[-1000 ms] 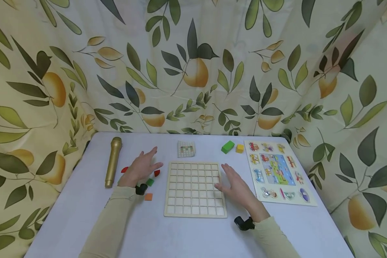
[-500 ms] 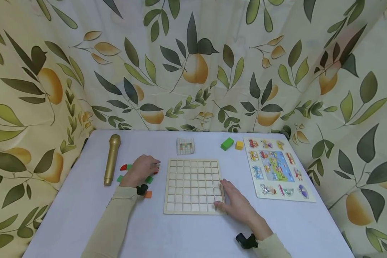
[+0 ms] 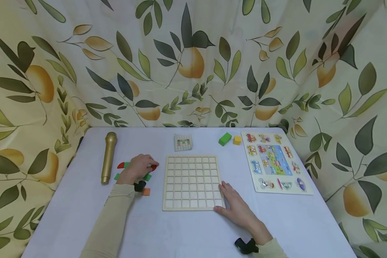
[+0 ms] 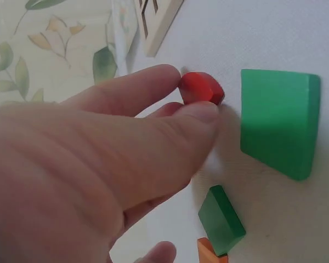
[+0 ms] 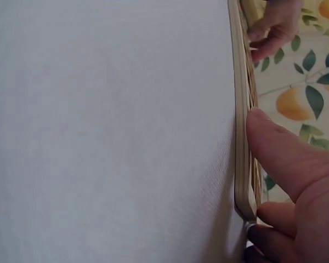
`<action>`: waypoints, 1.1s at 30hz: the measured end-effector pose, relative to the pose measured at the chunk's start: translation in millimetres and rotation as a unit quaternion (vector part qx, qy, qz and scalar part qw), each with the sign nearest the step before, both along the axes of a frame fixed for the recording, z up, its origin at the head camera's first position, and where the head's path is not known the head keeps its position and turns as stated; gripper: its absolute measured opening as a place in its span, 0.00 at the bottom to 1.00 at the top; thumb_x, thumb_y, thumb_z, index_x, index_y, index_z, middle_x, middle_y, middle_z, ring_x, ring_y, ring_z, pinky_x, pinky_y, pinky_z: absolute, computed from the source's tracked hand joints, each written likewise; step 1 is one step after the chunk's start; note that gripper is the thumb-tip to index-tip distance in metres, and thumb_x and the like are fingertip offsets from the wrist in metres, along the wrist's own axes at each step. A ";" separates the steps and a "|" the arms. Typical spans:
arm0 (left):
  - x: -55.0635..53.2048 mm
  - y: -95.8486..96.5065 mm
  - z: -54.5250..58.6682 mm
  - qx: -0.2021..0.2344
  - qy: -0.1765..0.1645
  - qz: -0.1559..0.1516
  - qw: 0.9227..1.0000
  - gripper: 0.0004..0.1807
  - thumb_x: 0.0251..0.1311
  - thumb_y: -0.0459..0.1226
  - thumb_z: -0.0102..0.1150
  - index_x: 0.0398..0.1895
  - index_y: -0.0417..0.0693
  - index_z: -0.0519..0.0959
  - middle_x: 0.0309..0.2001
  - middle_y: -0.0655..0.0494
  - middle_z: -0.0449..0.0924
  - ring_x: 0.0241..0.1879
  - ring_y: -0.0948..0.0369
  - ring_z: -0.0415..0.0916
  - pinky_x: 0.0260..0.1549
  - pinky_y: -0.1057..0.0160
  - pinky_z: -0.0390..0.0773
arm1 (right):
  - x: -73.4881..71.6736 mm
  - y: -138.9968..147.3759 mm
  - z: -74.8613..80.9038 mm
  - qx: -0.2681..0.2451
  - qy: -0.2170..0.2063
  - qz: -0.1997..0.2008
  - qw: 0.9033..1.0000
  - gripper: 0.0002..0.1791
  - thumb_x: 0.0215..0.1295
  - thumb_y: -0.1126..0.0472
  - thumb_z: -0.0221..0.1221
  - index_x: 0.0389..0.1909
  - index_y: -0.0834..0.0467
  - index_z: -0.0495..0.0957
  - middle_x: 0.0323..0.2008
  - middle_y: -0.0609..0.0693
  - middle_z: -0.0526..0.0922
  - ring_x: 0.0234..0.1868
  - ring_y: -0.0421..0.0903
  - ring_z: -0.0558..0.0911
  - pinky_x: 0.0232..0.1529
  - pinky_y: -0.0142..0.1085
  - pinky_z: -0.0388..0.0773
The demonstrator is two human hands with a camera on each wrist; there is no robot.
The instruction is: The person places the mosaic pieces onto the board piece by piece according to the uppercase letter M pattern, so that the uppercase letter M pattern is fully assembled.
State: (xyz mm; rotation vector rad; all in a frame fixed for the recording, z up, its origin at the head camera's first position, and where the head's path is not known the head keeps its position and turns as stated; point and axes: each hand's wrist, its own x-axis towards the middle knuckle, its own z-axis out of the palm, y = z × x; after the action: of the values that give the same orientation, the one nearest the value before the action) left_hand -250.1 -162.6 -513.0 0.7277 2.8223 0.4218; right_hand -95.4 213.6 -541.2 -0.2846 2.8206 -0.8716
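In the left wrist view, my left hand pinches a small red block with a curved side between thumb and fingers, just above the cloth. A larger green block with a slanted edge lies beside it. A second green block sits close to an orange block. In the head view, the square wooden grid board lies to the right of that hand. My right hand rests at its lower right corner, fingers along the right side and thumb on the front edge.
Left of the blocks lies a gold microphone. A small patterned card lies behind the board. Farther right are a green block, a yellow block and a picture puzzle board. Patterned curtains enclose the table.
My left hand has come down from an open spread over the blocks and now pinches the red one. My right hand has moved down to the board's corner.
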 end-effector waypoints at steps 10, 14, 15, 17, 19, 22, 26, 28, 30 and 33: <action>-2.5 1.3 2.0 0.023 -0.035 0.045 0.998 0.17 0.55 0.31 0.70 0.50 0.49 0.85 0.48 0.56 0.81 0.50 0.52 0.71 0.48 0.53 0.74 | -0.7 1.7 -6.2 -0.002 -0.003 0.000 1.000 0.50 0.59 0.42 0.66 0.74 0.62 0.56 0.75 0.56 0.51 0.75 0.55 0.47 0.69 0.55 0.50; -3.6 3.0 0.5 0.055 -0.040 0.062 0.996 0.14 0.54 0.32 0.71 0.45 0.48 0.86 0.44 0.57 0.82 0.48 0.54 0.72 0.48 0.55 0.74 | -0.2 2.3 -7.9 -0.004 -0.001 -0.002 1.000 0.50 0.59 0.42 0.66 0.74 0.62 0.56 0.75 0.56 0.50 0.75 0.55 0.47 0.69 0.55 0.50; -3.8 2.9 -0.1 0.062 -0.036 0.060 0.996 0.13 0.54 0.32 0.72 0.44 0.47 0.86 0.43 0.56 0.82 0.47 0.54 0.72 0.48 0.55 0.74 | 0.0 2.4 -8.1 -0.005 -0.001 -0.003 1.000 0.50 0.59 0.42 0.66 0.74 0.62 0.56 0.75 0.55 0.50 0.75 0.55 0.47 0.69 0.55 0.50; -4.3 3.0 -1.4 0.074 -0.029 0.054 0.995 0.11 0.53 0.32 0.72 0.41 0.47 0.86 0.41 0.56 0.81 0.45 0.55 0.72 0.47 0.55 0.74 | 0.5 2.5 -8.4 -0.005 -0.001 -0.003 1.000 0.50 0.58 0.41 0.66 0.74 0.62 0.56 0.75 0.55 0.50 0.75 0.55 0.47 0.69 0.55 0.50; -4.5 3.1 -2.8 0.081 -0.021 0.051 0.995 0.10 0.54 0.33 0.72 0.40 0.47 0.85 0.40 0.56 0.81 0.43 0.55 0.72 0.46 0.55 0.74 | 0.8 2.3 -8.3 -0.007 0.000 -0.004 1.000 0.50 0.58 0.42 0.66 0.74 0.62 0.57 0.75 0.55 0.51 0.75 0.55 0.47 0.69 0.55 0.50; -4.7 4.6 -3.7 0.080 -0.006 0.043 0.996 0.09 0.55 0.34 0.71 0.40 0.45 0.84 0.40 0.54 0.81 0.42 0.54 0.73 0.47 0.54 0.74 | 1.3 1.9 -8.2 -0.009 0.001 -0.002 1.000 0.50 0.58 0.42 0.66 0.74 0.62 0.57 0.75 0.55 0.51 0.75 0.55 0.47 0.69 0.55 0.49; -5.4 14.3 0.7 0.081 -0.014 0.054 0.995 0.11 0.58 0.35 0.69 0.43 0.43 0.83 0.40 0.53 0.82 0.41 0.53 0.74 0.46 0.53 0.75 | 1.4 1.6 -8.3 -0.007 0.000 -0.001 1.000 0.50 0.59 0.41 0.66 0.74 0.62 0.57 0.75 0.55 0.50 0.75 0.55 0.46 0.69 0.55 0.49; -6.7 23.1 4.8 0.081 -0.020 0.053 0.995 0.11 0.59 0.36 0.68 0.44 0.43 0.83 0.40 0.53 0.81 0.41 0.53 0.74 0.45 0.53 0.75 | 1.3 1.7 -8.2 -0.005 0.000 -0.001 1.000 0.50 0.59 0.41 0.66 0.74 0.62 0.57 0.75 0.55 0.51 0.75 0.55 0.46 0.69 0.55 0.49; -7.8 34.1 9.2 0.078 -0.018 0.043 0.996 0.12 0.60 0.37 0.67 0.46 0.44 0.83 0.41 0.53 0.81 0.41 0.54 0.74 0.46 0.54 0.74 | 1.1 1.8 -8.0 -0.006 -0.001 -0.002 1.000 0.50 0.59 0.41 0.66 0.74 0.63 0.56 0.75 0.55 0.51 0.75 0.55 0.46 0.69 0.55 0.49; -7.9 54.3 15.5 0.084 -0.009 0.014 0.996 0.13 0.60 0.38 0.67 0.47 0.44 0.83 0.41 0.54 0.82 0.42 0.54 0.75 0.46 0.54 0.74 | 0.7 2.1 -7.4 -0.009 -0.001 -0.001 1.000 0.50 0.59 0.42 0.66 0.74 0.63 0.56 0.75 0.55 0.50 0.75 0.55 0.46 0.69 0.54 0.48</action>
State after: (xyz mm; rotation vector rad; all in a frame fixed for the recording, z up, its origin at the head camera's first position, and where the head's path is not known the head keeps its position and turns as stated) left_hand -258.0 -108.3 -497.5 0.7111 2.8088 0.6734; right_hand -94.7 215.7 -548.6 -0.2822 2.8128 -0.8981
